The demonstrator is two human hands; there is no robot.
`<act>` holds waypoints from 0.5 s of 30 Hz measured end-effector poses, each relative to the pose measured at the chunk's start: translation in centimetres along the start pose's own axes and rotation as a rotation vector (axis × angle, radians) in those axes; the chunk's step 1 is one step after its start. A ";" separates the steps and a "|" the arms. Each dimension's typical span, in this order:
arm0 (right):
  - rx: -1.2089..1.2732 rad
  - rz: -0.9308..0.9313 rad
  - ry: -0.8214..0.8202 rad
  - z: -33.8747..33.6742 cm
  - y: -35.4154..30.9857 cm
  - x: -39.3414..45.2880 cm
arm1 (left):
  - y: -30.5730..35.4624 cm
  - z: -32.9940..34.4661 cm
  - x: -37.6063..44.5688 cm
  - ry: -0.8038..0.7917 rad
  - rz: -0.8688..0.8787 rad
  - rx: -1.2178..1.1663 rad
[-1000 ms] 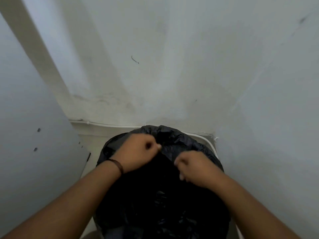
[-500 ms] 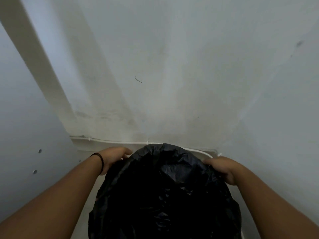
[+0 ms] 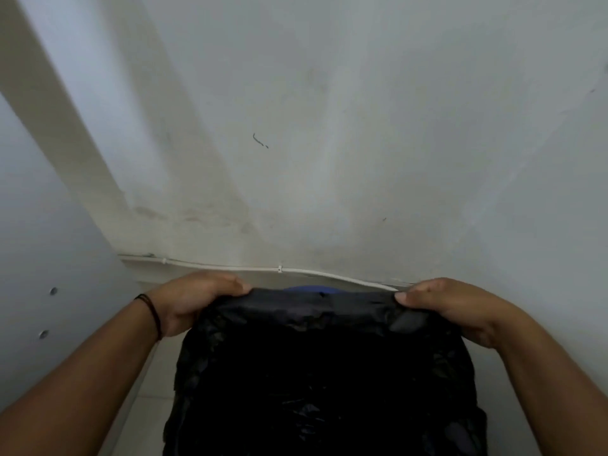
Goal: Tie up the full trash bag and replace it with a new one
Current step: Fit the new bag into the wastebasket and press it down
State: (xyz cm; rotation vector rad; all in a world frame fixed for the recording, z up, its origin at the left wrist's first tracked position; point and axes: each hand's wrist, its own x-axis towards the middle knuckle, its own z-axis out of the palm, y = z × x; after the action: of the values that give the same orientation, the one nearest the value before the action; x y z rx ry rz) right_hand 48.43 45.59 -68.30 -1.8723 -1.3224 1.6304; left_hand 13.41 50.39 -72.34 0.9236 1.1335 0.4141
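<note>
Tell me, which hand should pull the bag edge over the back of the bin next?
Probably either: the left hand and the right hand each grip one end of the bag edge, level with each other. A strip of blue bin shows midway between them, so both pulling together looks best.

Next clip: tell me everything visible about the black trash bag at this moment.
The black trash bag is thin, glossy, crinkled plastic filling the lower centre of the view, near the wall's foot. Its top edge is stretched into a taut, nearly straight band between the left hand and right hand, each gripping one end. A sliver of something blue shows just behind that edge. Its bottom is out of frame.
</note>
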 end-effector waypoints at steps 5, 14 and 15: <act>-0.422 -0.193 0.281 1.8 0.8 2.3 | -0.8 0.4 1.4 0.210 0.207 0.309; -0.284 -0.108 0.297 2.4 1.2 3.9 | -1.7 0.8 2.8 0.350 0.089 0.253; -0.285 -0.089 0.294 2.4 1.4 4.0 | -1.8 0.7 2.7 0.334 0.067 0.247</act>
State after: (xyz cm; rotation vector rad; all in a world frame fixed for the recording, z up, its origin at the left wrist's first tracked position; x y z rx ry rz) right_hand 46.53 47.28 -72.45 -2.0813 -1.5415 1.1164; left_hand 14.87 50.93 -75.29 1.1384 1.4850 0.5025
